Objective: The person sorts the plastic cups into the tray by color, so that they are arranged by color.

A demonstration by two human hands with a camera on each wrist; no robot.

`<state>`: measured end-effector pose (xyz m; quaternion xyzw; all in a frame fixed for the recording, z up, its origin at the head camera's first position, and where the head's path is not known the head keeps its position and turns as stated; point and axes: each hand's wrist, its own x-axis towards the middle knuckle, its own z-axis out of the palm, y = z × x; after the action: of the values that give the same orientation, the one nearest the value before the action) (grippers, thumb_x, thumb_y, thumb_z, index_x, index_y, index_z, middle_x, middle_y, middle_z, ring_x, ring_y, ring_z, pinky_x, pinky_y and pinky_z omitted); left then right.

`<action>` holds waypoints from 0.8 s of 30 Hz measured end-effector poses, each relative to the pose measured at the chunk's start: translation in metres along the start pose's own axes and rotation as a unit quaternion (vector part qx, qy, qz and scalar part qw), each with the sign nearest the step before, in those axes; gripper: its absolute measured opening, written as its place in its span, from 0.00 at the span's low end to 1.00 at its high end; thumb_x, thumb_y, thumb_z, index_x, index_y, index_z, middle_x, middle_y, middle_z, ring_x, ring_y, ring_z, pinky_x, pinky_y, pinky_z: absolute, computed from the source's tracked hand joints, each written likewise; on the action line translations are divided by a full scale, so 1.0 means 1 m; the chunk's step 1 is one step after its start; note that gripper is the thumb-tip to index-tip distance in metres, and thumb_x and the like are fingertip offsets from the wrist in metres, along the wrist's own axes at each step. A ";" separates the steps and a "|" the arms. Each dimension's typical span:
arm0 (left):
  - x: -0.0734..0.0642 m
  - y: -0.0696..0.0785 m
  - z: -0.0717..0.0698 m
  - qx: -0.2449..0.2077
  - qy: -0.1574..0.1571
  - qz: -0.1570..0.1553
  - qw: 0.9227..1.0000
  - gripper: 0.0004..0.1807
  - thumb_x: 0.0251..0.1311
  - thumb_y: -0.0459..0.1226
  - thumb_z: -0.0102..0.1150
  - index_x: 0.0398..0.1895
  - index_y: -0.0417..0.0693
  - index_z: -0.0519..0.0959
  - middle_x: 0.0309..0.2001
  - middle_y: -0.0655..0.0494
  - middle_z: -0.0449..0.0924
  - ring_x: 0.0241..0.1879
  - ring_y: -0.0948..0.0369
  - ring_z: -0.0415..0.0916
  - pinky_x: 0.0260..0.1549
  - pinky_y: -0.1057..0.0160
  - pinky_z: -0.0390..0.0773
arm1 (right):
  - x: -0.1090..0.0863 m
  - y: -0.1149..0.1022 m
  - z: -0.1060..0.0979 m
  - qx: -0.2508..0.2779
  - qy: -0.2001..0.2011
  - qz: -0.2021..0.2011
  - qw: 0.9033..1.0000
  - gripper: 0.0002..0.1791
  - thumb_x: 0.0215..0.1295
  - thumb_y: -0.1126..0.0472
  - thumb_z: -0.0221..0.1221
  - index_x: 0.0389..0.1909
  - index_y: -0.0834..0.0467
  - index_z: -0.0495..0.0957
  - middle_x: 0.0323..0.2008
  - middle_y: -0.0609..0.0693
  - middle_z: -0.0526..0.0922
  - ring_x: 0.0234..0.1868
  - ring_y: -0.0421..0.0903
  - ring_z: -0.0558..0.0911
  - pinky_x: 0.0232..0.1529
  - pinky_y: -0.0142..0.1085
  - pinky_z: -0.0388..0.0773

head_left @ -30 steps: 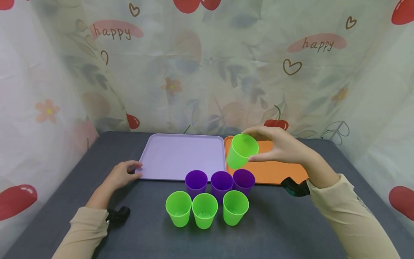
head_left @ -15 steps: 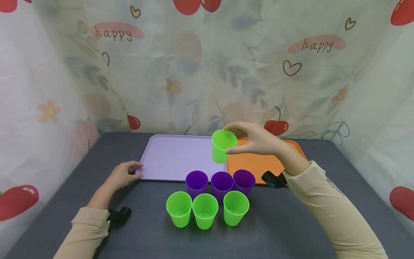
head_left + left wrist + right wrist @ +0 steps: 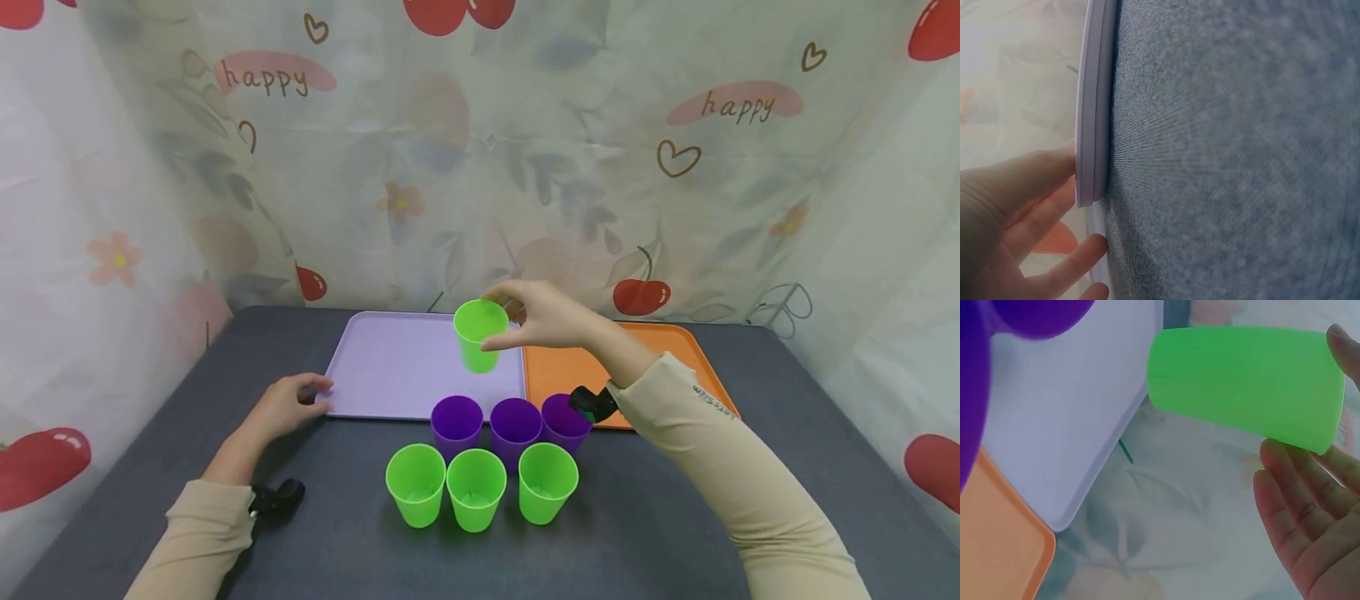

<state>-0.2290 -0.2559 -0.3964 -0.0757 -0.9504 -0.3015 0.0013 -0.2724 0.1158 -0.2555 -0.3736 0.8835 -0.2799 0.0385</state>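
Observation:
My right hand (image 3: 543, 315) grips a light green plastic cup (image 3: 472, 346) near its rim, thumb on the near side and fingers on the far side. The cup is held up over the right part of the lavender tray (image 3: 390, 367), mouth upward. The right wrist view shows the cup (image 3: 1241, 381) sideways, with the fingers (image 3: 1285, 512) near its rim. At the tray's left front corner, my left hand (image 3: 281, 406) rests with thumb and fingers touching the edge. In the left wrist view the thumb (image 3: 1035, 172) meets the tray rim (image 3: 1092, 112).
Three purple cups (image 3: 456, 421) stand in front of the trays. Closer to me stand three green cups (image 3: 476, 492), upright on the dark table (image 3: 322, 550). An orange tray (image 3: 675, 375) adjoins the lavender one on the right. A patterned curtain (image 3: 487, 167) hangs behind.
My right hand has carried the green cup leftward, from over the orange tray to over the lavender tray. My left hand and the standing cups stay where they were.

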 end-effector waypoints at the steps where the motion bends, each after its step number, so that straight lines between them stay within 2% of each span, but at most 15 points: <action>1: 0.000 0.000 0.000 0.000 0.000 -0.001 1.000 0.19 0.55 0.36 0.62 0.48 0.35 0.77 0.49 0.35 0.78 0.46 0.41 0.75 0.43 0.45 0.74 | 0.004 -0.001 0.002 -0.004 -0.003 0.001 1.000 0.31 0.48 0.50 0.69 0.54 0.55 0.74 0.45 0.49 0.81 0.42 0.46 0.82 0.48 0.39 0.78; 9: 0.001 -0.001 0.001 -0.005 0.000 0.003 1.000 0.19 0.54 0.35 0.63 0.48 0.35 0.77 0.49 0.35 0.78 0.46 0.41 0.76 0.45 0.45 0.74 | 0.032 -0.009 0.020 -0.001 -0.019 -0.016 1.000 0.29 0.48 0.51 0.70 0.51 0.55 0.75 0.44 0.50 0.82 0.40 0.45 0.83 0.47 0.37 0.77; 16: 0.002 -0.001 0.001 -0.006 0.001 0.007 1.000 0.18 0.54 0.35 0.63 0.47 0.35 0.77 0.48 0.35 0.79 0.46 0.41 0.76 0.45 0.44 0.74 | 0.053 -0.018 0.034 0.009 -0.041 0.000 0.999 0.29 0.48 0.52 0.70 0.51 0.57 0.74 0.46 0.51 0.82 0.42 0.47 0.84 0.48 0.34 0.77; 24: 0.001 0.001 -0.001 -0.006 -0.003 0.005 1.000 0.19 0.55 0.35 0.62 0.48 0.34 0.76 0.48 0.35 0.78 0.46 0.40 0.76 0.46 0.44 0.74 | 0.076 -0.028 0.052 -0.015 -0.057 0.006 0.998 0.31 0.48 0.49 0.69 0.52 0.57 0.73 0.49 0.53 0.80 0.44 0.46 0.83 0.47 0.30 0.76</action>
<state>-0.2300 -0.2557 -0.3955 -0.0812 -0.9484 -0.3066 -0.0002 -0.2948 0.0239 -0.2742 -0.3842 0.8861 -0.2449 0.0850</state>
